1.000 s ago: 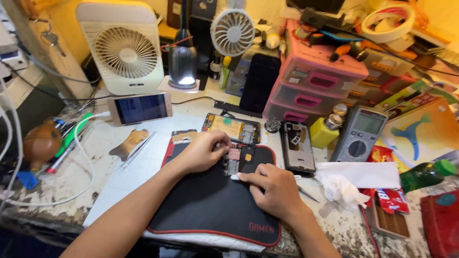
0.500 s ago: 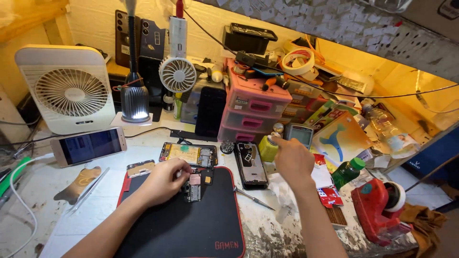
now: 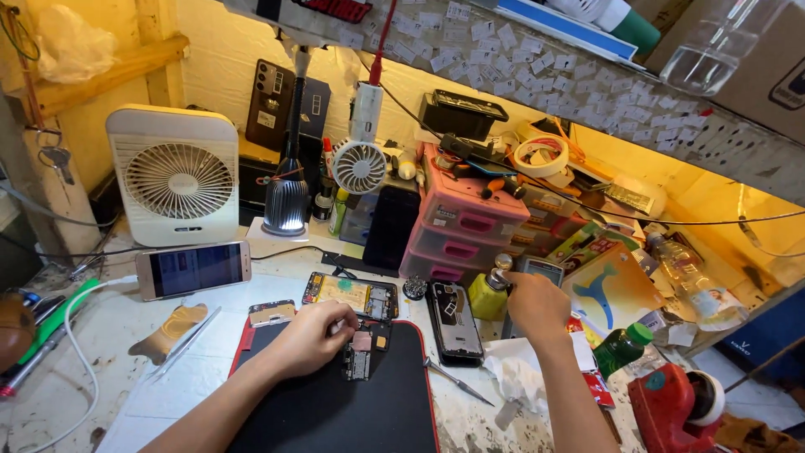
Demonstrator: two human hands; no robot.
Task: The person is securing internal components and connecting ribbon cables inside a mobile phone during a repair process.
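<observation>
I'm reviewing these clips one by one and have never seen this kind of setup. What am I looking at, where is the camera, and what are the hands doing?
There is no machine here: a person works with two bare hands, filmed by one camera worn on the head and looking down at a cluttered repair bench. The left hand rests on a small circuit board lying on a black mat. The right hand reaches to the cap of a small yellow-green bottle. Between them lies an opened phone, with tweezers near it. Behind stand a white fan, a lamp and pink drawers.
</observation>
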